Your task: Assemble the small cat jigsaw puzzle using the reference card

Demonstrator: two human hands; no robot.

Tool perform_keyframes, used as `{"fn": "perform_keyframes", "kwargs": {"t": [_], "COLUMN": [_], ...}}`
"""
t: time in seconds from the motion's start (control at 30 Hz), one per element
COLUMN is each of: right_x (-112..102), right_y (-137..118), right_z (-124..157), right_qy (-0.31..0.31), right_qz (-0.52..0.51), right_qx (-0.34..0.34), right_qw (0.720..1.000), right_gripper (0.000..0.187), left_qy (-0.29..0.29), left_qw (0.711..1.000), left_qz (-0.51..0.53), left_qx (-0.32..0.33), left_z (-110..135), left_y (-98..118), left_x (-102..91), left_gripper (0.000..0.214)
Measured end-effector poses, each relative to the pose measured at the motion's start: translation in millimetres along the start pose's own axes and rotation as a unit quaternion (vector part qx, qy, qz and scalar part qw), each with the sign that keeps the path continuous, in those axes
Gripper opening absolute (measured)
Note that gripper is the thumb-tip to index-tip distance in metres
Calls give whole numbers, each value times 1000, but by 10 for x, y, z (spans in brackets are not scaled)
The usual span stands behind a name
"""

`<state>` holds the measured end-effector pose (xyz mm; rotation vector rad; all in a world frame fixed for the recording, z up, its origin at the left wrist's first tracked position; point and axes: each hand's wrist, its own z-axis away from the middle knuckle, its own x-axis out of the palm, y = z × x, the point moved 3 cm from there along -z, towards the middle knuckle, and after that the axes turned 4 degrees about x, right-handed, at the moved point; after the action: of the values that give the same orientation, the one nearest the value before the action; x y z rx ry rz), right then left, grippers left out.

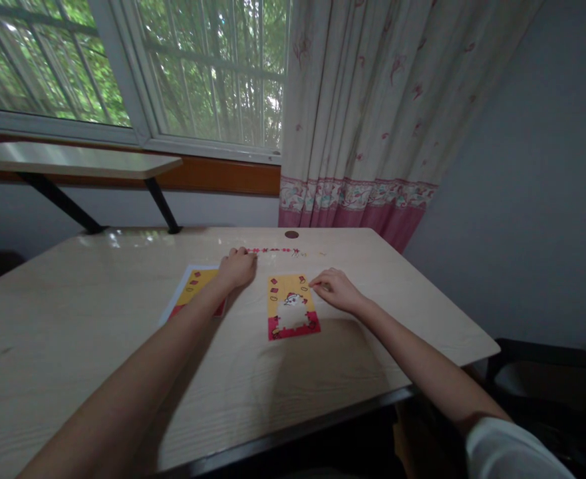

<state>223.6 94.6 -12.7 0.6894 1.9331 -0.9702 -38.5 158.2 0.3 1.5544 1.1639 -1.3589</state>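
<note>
A yellow and red jigsaw picture (291, 307) lies near the middle of the wooden table (73, 332), with a white gap in its centre. A second yellow and red sheet (193, 287) with a white border lies to its left, partly under my left arm. A row of small red pieces (275, 251) is lined up further back. My left hand (237, 267) rests curled, its fingertips at the left end of that row. My right hand (335, 289) sits at the jigsaw's upper right corner, fingers pinched on something small I cannot make out.
A round hole (291, 234) sits near the table's far edge. Behind are a window, a low shelf (73, 159) on black brackets and a flowered curtain (367, 120). A dark chair (547, 379) stands to the right of the table.
</note>
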Motion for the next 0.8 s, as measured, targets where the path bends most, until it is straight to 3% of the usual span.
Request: {"fn": "perform_keyframes", "kwargs": {"t": [0.3, 0.8], "right_x": [-8, 6], "right_y": [-23, -41], "right_z": [-6, -1], "right_qy": [-2, 3], "right_qz": [9, -6], "right_qx": [-2, -10], "right_qw": [1000, 1000], "right_gripper": [15, 13], "left_qy": [29, -2], "left_qw": [998, 997], "left_qz": [11, 62], "left_qx": [52, 47], "left_z": [21, -164], "left_y": [196, 8], "left_x": [-104, 28], "left_gripper": [33, 23]}}
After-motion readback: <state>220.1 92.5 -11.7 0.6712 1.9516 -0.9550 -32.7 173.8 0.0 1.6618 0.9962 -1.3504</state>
